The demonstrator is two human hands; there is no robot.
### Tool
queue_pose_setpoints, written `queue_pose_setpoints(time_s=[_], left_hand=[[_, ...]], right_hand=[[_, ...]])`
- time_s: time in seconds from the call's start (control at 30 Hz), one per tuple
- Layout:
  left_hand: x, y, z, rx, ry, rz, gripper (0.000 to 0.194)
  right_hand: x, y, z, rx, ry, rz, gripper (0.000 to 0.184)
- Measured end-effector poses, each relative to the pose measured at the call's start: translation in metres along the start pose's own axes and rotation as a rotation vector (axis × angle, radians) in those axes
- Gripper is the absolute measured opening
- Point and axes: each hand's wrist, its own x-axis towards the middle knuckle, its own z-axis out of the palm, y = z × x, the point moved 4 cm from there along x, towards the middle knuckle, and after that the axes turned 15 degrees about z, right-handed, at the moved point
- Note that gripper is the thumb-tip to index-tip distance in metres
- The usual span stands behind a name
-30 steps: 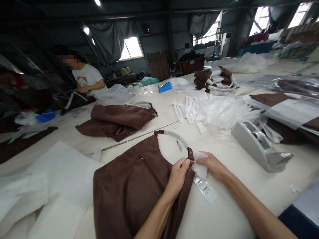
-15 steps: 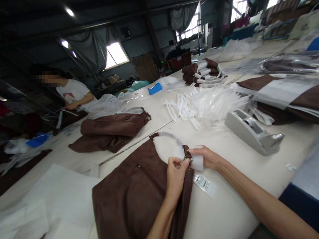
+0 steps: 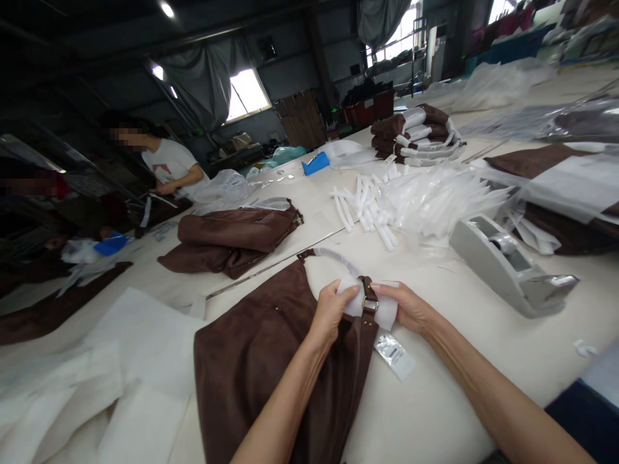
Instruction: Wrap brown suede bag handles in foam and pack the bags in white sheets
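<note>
A brown suede bag (image 3: 271, 361) lies flat on the white table (image 3: 464, 380) in front of me. Its strap (image 3: 333, 258) is wrapped in white foam and ends at a brass buckle (image 3: 368, 303). A white foam sheet (image 3: 382, 309) lies behind the buckle. My left hand (image 3: 329, 310) pinches the sheet's left edge beside the buckle. My right hand (image 3: 405, 306) grips the sheet's right side, fingers curled under it. A clear-wrapped hang tag (image 3: 394, 354) trails from the bag just below my hands.
A grey tape dispenser (image 3: 507, 264) stands to the right. Beyond it lie a heap of white foam strips (image 3: 372, 209) and clear bags, a folded brown bag (image 3: 232, 235), stacked wrapped bags (image 3: 416, 135) and a blue dispenser (image 3: 315, 164). White sheets (image 3: 120, 374) lie at left. Another person (image 3: 167, 164) works at the far left.
My left hand has moved from the buckle onto the left edge of the foam sheet, and the sheet now sits behind the buckle. The view has shifted slightly.
</note>
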Motion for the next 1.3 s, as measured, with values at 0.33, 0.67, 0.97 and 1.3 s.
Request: queue_pose_setpoints(time_s=[0.33, 0.67, 0.97, 1.3], left_hand=[[-0.002, 0.007, -0.001, 0.1, 0.031, 0.123, 0.028], [0.01, 0.014, 0.011, 0.064, 0.016, 0.157, 0.039], [0.007, 0.009, 0.0, 0.11, 0.007, 0.19, 0.036], [-0.004, 0.012, 0.002, 0.367, 0.1, 0.288, 0.02]], right_hand=[[0.001, 0.002, 0.002, -0.016, 0.024, -0.021, 0.04], [-0.009, 0.006, -0.007, 0.139, 0.161, -0.06, 0.031], [-0.006, 0.039, -0.004, 0.433, 0.108, -0.136, 0.015], [-0.001, 0.041, 0.036, 0.25, 0.119, -0.222, 0.04]])
